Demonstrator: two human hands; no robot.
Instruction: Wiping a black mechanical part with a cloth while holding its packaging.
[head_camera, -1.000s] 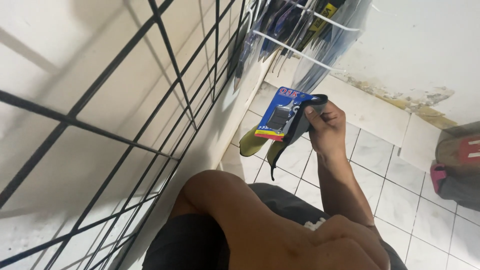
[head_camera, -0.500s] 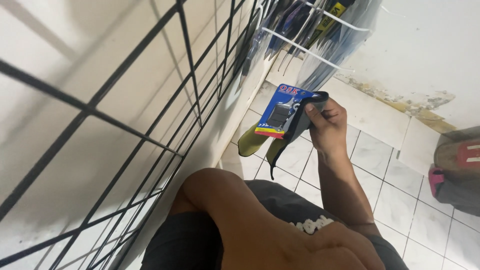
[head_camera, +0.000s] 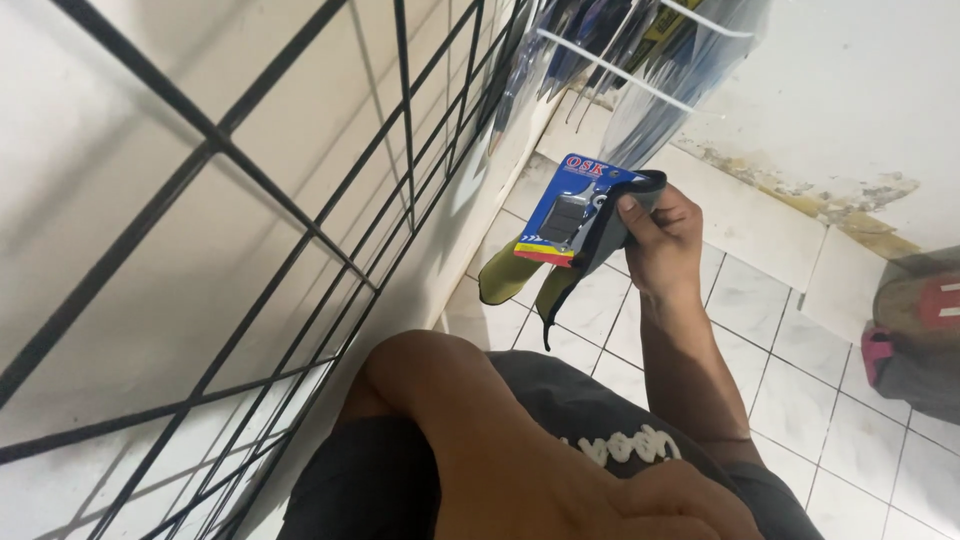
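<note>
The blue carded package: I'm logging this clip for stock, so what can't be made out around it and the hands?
- Head view: the back of the blue carded package, turned away.
- Right hand: its palm, covered by the dark cloth.
- Left hand: fingers cut off by the bottom edge.
- Hanging packages: contents blurred, cut off at the top.

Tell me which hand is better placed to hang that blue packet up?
Probably right: right hand grips the blue packet below the wire hooks; left hand sits low by the body.
</note>
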